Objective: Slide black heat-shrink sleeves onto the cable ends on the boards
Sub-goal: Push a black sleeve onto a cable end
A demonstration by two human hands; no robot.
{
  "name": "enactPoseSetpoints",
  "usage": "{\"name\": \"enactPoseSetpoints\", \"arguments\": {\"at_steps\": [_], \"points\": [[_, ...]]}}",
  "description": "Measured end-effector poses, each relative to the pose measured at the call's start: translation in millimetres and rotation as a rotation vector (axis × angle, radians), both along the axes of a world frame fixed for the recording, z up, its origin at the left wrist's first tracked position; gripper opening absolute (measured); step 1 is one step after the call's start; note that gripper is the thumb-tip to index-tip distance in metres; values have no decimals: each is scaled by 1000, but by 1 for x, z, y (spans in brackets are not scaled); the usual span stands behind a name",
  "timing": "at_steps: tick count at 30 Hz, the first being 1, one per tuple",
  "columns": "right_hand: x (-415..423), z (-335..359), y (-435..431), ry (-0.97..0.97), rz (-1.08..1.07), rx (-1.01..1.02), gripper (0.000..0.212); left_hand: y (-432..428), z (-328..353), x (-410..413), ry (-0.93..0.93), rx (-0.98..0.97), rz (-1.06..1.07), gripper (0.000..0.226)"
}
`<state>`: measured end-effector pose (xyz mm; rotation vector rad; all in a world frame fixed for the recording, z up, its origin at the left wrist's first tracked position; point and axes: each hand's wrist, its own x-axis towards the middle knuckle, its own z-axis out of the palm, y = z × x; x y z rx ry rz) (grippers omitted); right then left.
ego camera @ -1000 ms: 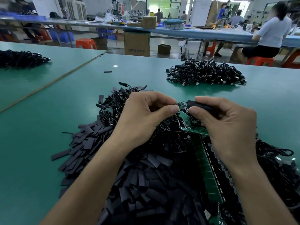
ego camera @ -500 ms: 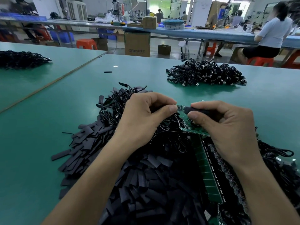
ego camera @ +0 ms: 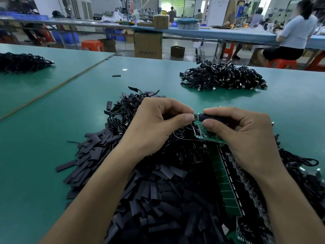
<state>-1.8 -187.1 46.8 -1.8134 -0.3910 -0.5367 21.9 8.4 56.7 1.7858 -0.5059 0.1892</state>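
The right hand [ego camera: 246, 138], pinching a flat black heat-shrink sleeve [ego camera: 213, 117], has drawn closer to the left hand [ego camera: 154, 125], which pinches the small green circuit board [ego camera: 197, 118] above the green table [ego camera: 52, 138]. The sleeve seems partly slid on.

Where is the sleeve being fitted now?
Head view, centre: the right hand pinches the sleeve, just right of the left hand, above the green board.

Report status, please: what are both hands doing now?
Left hand pinches small green board. Right hand grips black sleeve at its tip. Nothing in the way.
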Motion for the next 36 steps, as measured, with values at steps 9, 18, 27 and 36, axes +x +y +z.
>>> {"name": "enactPoseSetpoints", "arguments": {"at_steps": [9, 18, 27, 36], "points": [[2, -2, -7, 31, 13, -20, 25, 0, -1, 0, 5, 31, -17, 8], [0, -2, -2, 76, 105, 44, 21, -3, 0, -2, 24, -14, -8, 6], [-2, -2, 8, 32, 93, 72, 21, -3, 2, -3, 48, 0, -39, 8], [2, -6, 10, 27, 2, 88, 14, -7, -2, -7, -158, 144, 252, 27]]}}
